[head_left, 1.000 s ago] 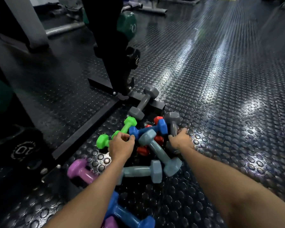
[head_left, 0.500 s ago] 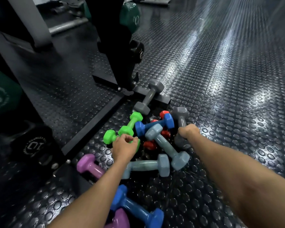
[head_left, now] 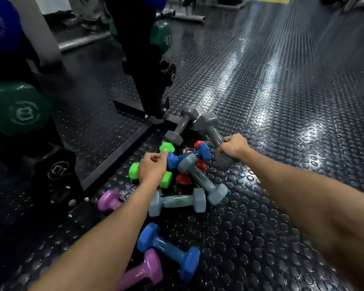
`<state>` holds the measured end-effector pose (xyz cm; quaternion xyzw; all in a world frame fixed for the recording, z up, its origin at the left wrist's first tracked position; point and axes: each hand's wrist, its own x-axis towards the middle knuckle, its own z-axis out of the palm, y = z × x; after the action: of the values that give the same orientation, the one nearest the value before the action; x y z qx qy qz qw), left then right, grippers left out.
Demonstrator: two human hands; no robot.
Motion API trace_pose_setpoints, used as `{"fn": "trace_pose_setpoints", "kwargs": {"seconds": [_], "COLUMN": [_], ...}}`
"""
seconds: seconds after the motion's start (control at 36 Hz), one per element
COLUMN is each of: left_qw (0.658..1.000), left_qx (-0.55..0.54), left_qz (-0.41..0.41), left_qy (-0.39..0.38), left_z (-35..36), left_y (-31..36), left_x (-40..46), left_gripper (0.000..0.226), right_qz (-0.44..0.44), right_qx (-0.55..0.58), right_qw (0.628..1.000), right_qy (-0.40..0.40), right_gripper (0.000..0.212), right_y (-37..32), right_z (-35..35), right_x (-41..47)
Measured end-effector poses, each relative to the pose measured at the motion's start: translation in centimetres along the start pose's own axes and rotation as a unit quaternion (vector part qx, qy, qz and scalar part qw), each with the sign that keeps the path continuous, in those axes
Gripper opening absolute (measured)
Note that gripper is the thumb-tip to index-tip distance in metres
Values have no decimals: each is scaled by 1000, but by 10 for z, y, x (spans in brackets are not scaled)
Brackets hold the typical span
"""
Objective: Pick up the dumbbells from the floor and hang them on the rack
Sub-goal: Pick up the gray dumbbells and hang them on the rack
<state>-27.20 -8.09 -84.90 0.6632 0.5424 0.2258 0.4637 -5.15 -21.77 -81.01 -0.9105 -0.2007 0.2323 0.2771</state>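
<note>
The right hand (head_left: 232, 146) had its grip closed around the handle of a grey dumbbell (head_left: 210, 128), which was tilted, the far head raised and the near head low beside the wrist, close to the floor (head_left: 282, 101). The left hand (head_left: 152, 169) had a narrow, curled grip just over a green dumbbell (head_left: 135, 170), and I could not tell if the fingers really held its handle or only rested on it. Just left of the right grip the other dumbbells were heaped, a blue dumbbell (head_left: 187, 155) and a light blue dumbbell (head_left: 202, 179) crossing over red ones. The rack (head_left: 143, 66) stood further away, beyond both grips. I think the main danger was the low head of the grey one: it could knock the heap, so the crossed pieces might roll. If the left grip was loose, the green one could slip and fall on the pile or on the fingers
</note>
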Motion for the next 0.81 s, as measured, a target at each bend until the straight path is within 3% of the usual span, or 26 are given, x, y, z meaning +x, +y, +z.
{"fn": "trace_pose_setpoints", "kwargs": {"seconds": [0.17, 0.31, 0.44, 0.56, 0.69, 0.75, 0.81], "left_qw": [993, 963, 918, 916, 903, 904, 908], "left_qx": [-119, -244, -350, -364, -389, -385, -371], "left_qz": [-29, -85, -165, -161, -179, -173, -170], "left_qy": [-3, -82, -82, -40, 36, 71, 91], "left_z": [-32, -55, -78, -107, -151, -173, -204], "left_y": [17, 1, -34, -64, -78, -81, -80], "left_x": [-7, -27, -41, -63, -77, -86, -95], "left_gripper": [78, 114, 80, 57, 49, 42, 32], "right_qz": [-139, -232, -311, -330, -317, -243, -169], "right_qx": [-134, -251, -375, -404, -357, -317, -292], "right_qw": [977, 922, 836, 806, 844, 869, 868], "right_qy": [-95, -183, -251, -278, -243, -292, -366], "right_gripper": [28, 31, 37, 52, 53, 38, 21], "right_y": [-47, -80, -113, -140, -160, -166, -177], "right_z": [-9, 15, 48, 70, 89, 100, 113], "right_x": [-45, -90, -127, -150, -174, -184, -201]}}
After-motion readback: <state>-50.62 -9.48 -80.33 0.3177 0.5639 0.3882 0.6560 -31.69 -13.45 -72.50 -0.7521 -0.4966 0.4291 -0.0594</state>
